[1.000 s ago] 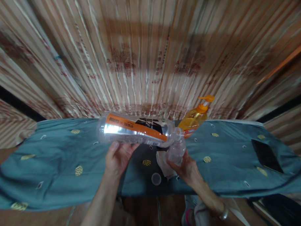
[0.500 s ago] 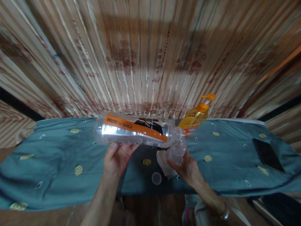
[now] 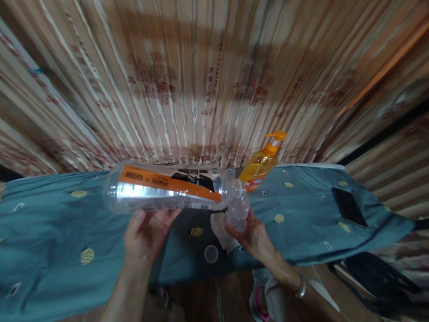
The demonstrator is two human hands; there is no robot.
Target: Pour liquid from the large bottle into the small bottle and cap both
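Observation:
My left hand [image 3: 148, 233] is closed around the underside of a large clear plastic bottle [image 3: 166, 188] with an orange and silver label. The bottle lies almost level, its mouth pointing right. Closed around a small clear container [image 3: 238, 212], my right hand [image 3: 252, 235] keeps it under the large bottle's mouth. The two mouths meet or nearly meet; I cannot tell whether liquid is flowing. A whitish cloth or tissue [image 3: 220, 230] lies on the table beneath the small container. Nearer me is a small round translucent cap [image 3: 211, 254].
Behind the container stands an orange pump bottle [image 3: 259, 169] of yellow liquid. A black phone [image 3: 349, 206] lies at the right on the teal patterned tablecloth [image 3: 301, 238]. A striped curtain [image 3: 198, 86] hangs behind the table. A dark bag [image 3: 377, 282] is on the floor at the right.
The whole scene has shifted left in view as the head camera turned right. Both hands keep their holds, and the large bottle remains tipped toward the small container.

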